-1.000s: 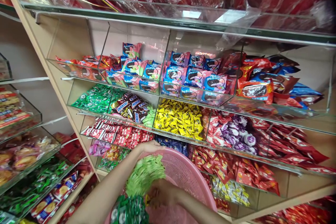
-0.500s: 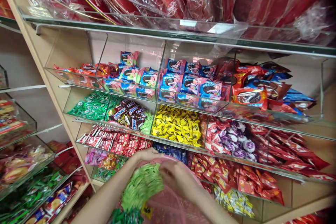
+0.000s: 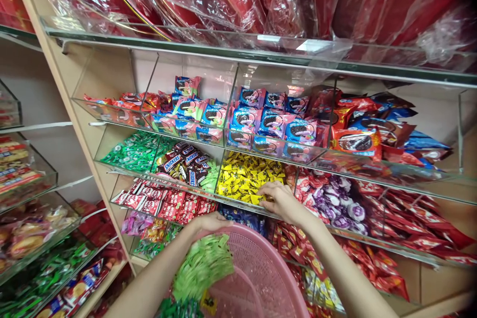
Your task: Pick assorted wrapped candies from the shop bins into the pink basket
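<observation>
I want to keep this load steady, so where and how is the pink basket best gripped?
Probably at the right stretch of its rim, coming from the right, thumb inside and fingers outside. That side of the pink basket offers a bare, curved edge, while the left hand is at the far-left rim and light green packets lie inside at the left.

The pink basket (image 3: 278, 258) is perforated; pale green packets (image 3: 204, 263) heap inside, with dark green packets (image 3: 181, 309) and one yellow packet (image 3: 209, 303); matching yellow candies (image 3: 242, 176) lie piled above.
</observation>
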{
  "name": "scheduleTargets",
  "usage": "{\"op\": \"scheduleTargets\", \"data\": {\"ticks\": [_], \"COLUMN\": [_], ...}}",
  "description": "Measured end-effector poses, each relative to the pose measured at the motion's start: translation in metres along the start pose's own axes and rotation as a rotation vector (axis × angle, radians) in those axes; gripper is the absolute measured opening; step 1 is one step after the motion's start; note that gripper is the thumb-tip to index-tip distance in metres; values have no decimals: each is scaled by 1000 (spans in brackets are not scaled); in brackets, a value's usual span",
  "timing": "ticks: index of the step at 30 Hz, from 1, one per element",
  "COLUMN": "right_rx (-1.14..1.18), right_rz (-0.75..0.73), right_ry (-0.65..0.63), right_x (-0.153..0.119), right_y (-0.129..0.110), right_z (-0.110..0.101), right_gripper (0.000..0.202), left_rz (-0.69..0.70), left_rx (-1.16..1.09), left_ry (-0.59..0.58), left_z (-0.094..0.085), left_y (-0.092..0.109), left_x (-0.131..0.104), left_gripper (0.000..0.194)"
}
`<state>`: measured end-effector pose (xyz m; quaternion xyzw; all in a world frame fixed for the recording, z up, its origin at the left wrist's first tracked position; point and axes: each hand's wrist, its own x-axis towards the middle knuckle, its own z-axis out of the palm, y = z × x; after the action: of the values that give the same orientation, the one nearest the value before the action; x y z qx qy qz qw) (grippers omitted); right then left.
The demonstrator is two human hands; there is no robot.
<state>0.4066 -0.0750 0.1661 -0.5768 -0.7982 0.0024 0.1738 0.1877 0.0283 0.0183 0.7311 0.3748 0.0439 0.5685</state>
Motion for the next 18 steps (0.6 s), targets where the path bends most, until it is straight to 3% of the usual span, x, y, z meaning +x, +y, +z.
{"op": "scheduleTargets", "data": {"ticks": [5, 9, 12, 18], "right_rx": [82, 151, 166, 85], "right_rz": [17, -23, -64, 34], "right_ry": [120, 275, 303, 294], "right_x": [-5, -15, -19, -8], "right_y": [-4, -27, -40, -15], "right_z": [-1, -12, -16, 6], "right_gripper": [17, 17, 18, 21], "left_rz": [-8, -5, 8, -5], "left_rx": [10, -31, -46, 12], "left_ry": [12, -27, -30, 7], "left_z": [-1, -1, -1, 0], "left_y": [-3, -4, -3, 2], "left_x": [2, 2, 1, -3], "left_gripper": [60, 61, 60, 63]}}
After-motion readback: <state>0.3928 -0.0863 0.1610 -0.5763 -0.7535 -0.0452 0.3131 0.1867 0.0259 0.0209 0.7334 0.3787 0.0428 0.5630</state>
